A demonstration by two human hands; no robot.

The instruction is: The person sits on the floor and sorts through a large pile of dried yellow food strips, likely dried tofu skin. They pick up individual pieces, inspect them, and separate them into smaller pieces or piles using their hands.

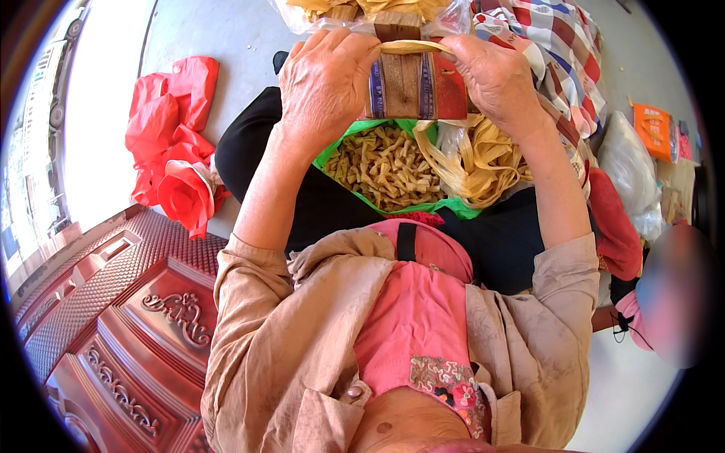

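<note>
A pale yellow, flexible strip point(410, 47) is stretched level between my two hands. My left hand point(325, 79) grips its left end and my right hand point(493, 79) pinches the other end between thumb and fingers. Just beyond and below the strip is a wooden block point(403, 85) with blue printed bands, against a red panel point(450, 93). Under my hands, a green plastic bag point(461, 208) holds many small tan knotted pieces point(385, 164). Loose yellow strips point(493, 158) lie in a heap at its right, below my right hand.
More yellow strips point(391, 7) lie in clear plastic at the far side. Checked cloth point(566, 62) spreads to the right, near a white plastic sack point(628, 170) and an orange bag point(651, 131). Red fabric point(170, 130) lies left, above an embossed red-brown door panel point(164, 306). Another person point(634, 323) is at right.
</note>
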